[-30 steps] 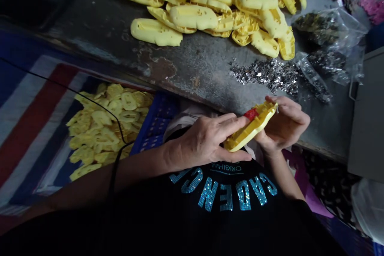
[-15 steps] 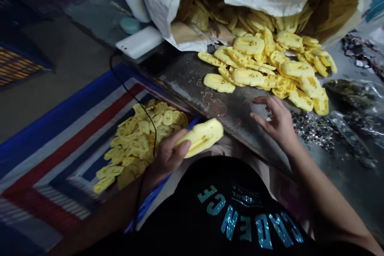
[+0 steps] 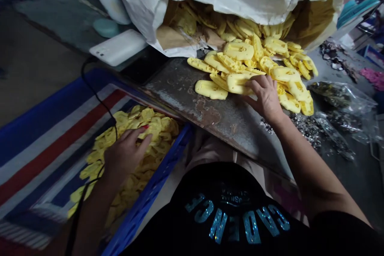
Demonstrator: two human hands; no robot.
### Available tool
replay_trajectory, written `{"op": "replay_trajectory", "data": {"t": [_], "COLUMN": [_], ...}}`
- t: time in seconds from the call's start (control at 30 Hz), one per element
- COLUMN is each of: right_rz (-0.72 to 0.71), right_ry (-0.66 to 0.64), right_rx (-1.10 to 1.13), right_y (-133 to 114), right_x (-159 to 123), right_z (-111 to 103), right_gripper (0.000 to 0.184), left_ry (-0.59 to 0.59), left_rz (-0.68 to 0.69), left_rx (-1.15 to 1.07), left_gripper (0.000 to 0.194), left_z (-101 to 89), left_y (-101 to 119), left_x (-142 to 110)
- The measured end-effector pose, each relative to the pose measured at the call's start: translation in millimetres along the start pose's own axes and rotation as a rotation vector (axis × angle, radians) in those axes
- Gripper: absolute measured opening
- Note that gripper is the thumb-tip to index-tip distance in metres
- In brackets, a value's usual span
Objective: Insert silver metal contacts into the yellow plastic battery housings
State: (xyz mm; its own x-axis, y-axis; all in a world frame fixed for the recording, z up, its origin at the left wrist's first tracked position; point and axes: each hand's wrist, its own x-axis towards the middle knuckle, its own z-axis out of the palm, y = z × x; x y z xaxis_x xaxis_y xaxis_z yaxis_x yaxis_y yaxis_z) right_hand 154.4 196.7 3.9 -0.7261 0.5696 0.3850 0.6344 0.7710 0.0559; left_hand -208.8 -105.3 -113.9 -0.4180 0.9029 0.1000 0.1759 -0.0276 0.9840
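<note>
Spill risk: right hand (image 3: 265,98) closed on yellow plastic shell (image 3: 238,84); I'd watch a hard tug sliding the heap (image 3: 285,74). Left hand (image 3: 126,156) open on crate parts (image 3: 159,128).

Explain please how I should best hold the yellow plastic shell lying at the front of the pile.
Pinch the yellow plastic shell across its long sides, coming from the near side: it lies domed side up, with bare metal sheet in front.

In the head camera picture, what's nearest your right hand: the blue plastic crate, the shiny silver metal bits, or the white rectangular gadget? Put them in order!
From the right hand:
1. Shiny silver metal bits: just below it, to the right.
2. Blue plastic crate: lower left.
3. White rectangular gadget: upper left, farthest.
</note>
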Motion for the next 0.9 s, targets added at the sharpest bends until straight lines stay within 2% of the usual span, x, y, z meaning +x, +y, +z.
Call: {"op": "replay_trajectory", "data": {"t": [0.07, 0.1, 0.17, 0.23, 0.3, 0.37, 0.4, 0.47, 0.53, 0.6, 0.67, 0.77, 0.9], "right_rz": [-0.093, -0.134, -0.195, -0.222, -0.210, -0.144, -0.097, 0.027, 0.234, 0.560, 0.712, 0.814, 0.796], "right_ry": [0.101, 0.138, 0.145, 0.126, 0.082, 0.037, 0.021, 0.026, 0.089, 0.178, 0.222, 0.185, 0.093], "right_rx": [0.005, 0.011, 0.029, 0.026, 0.023, 0.061, 0.112, 0.242, 0.334, 0.311, 0.262, 0.244, 0.280], "right_y": [-16, -28, -55, -82, -103, -110, -108, -94, -70, -39, -10, 18, 30], "right_x": [-20, -32, -60, -89, -116, -143, -158, -191, -226, -259, -283, -295, -279], "right_z": [-15, -24, -40, -54, -62, -67, -69, -73, -76, -75, -71, -63, -53], "right_gripper": [0.026, 0.025, 0.020, 0.014, 0.013, 0.016, 0.021, 0.043, 0.055, 0.028, 0.014, 0.010, 0.012], "left_ry": [0.049, 0.022, -0.143, -0.374, -0.491, -0.544, -0.561, -0.591, -0.603, -0.603, -0.604, -0.613, -0.590], "left_rz": [0.007, -0.029, -0.094, -0.190, -0.330, -0.450, -0.491, -0.551, -0.579, -0.591, -0.607, -0.624, -0.633], "left_rx": [0.020, -0.030, -0.184, -0.365, -0.471, -0.491, -0.486, -0.481, -0.476, -0.463, -0.446, -0.414, -0.375], "left_gripper": [0.028, 0.027, 0.045, 0.065, 0.062, 0.048, 0.041, 0.035, 0.033, 0.031, 0.030, 0.036, 0.045], "left_z": [32.9, 52.6, 94.4, 134.1, 167.4, 193.1, 203.4, 219.7, 231.7, 240.8, 248.2, 257.5, 264.7], "left_y": [25, 40, 70, 94, 109, 119, 123, 129, 134, 138, 141, 144, 147], "left_x": [3, 4, 6, 5, 1, -4, -6, -8, -9, -8, -6, -5, -4]}}
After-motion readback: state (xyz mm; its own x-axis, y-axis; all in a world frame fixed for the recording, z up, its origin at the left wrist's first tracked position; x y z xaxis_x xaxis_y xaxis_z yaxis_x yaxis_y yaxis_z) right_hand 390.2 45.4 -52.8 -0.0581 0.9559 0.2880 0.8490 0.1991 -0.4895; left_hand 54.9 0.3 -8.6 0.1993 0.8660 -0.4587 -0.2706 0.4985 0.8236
